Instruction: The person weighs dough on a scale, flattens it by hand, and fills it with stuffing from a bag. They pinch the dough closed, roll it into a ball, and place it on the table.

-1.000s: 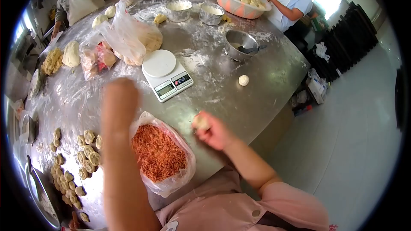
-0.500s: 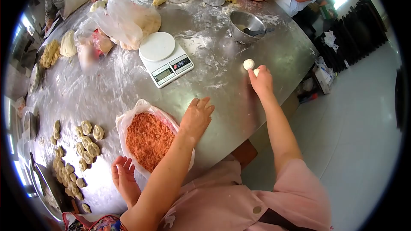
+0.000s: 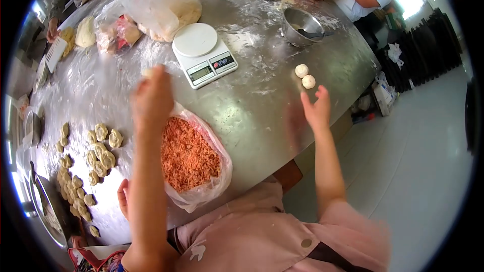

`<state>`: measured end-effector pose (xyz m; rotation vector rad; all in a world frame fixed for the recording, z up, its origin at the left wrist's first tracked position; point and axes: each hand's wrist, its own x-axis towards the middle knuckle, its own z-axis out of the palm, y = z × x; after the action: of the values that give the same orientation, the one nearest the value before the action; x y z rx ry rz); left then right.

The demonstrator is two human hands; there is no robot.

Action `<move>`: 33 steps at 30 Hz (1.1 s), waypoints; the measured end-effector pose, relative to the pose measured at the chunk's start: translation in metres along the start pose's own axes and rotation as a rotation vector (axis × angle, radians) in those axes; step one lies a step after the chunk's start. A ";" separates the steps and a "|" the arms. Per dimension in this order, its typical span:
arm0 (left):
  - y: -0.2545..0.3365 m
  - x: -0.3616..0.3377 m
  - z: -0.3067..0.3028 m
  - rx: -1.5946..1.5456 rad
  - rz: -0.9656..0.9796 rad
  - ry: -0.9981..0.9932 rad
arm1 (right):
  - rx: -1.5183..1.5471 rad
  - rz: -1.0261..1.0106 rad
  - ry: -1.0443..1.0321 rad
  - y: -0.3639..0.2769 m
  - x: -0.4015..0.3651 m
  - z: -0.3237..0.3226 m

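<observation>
Though near two dough balls, bowl beyond, right grip spread; left grip blurred, unclear, scale nearby.

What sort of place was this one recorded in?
Probably a bakery or pastry workroom: there's a flour-dusted metal table, a digital scale and two round dough balls.

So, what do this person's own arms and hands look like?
The right arm has a short pink fabric sleeve; the left arm is bare as far as it shows. The right hand is ungloved; the motion-blurred left hand looks ungloved too.
</observation>
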<state>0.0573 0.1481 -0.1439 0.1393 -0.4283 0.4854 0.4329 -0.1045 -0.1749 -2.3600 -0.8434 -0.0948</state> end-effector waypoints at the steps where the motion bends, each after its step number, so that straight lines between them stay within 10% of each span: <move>1: 0.024 -0.010 0.032 0.126 0.075 0.105 | 0.082 0.035 -0.132 -0.015 -0.023 -0.005; 3: 0.083 -0.066 0.046 0.231 0.393 0.242 | 0.218 -0.056 -0.276 -0.046 -0.061 -0.011; 5: 0.042 -0.158 0.056 1.054 0.877 0.916 | 0.282 -0.249 -0.323 -0.078 -0.089 -0.009; 6: -0.008 -0.202 0.054 1.665 0.812 1.526 | 0.280 -0.320 -0.350 -0.095 -0.097 -0.012; 8: -0.060 -0.256 0.053 2.119 0.593 2.021 | 0.390 -0.310 -0.541 -0.120 -0.111 -0.011; 14: -0.028 -0.235 0.058 2.089 0.388 2.332 | 0.402 -0.719 -0.867 -0.211 -0.158 -0.012; 20: 0.012 -0.281 0.053 2.136 1.017 2.471 | 0.306 -1.003 -0.870 -0.244 -0.180 0.013; 27: 0.020 -0.311 0.081 1.921 0.926 2.480 | 0.236 -0.995 -0.910 -0.246 -0.185 0.026; 30: 0.027 -0.314 0.071 2.094 0.695 2.648 | 0.179 -0.989 -0.842 -0.249 -0.180 0.031; 33: 0.030 -0.305 0.080 2.117 0.406 2.410 | 0.062 -0.965 -0.796 -0.255 -0.181 0.053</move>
<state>-0.2294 0.0272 -0.2017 -1.3258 -2.7735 -0.9539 0.1310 -0.0198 -0.1292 -1.6857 -2.2487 0.4975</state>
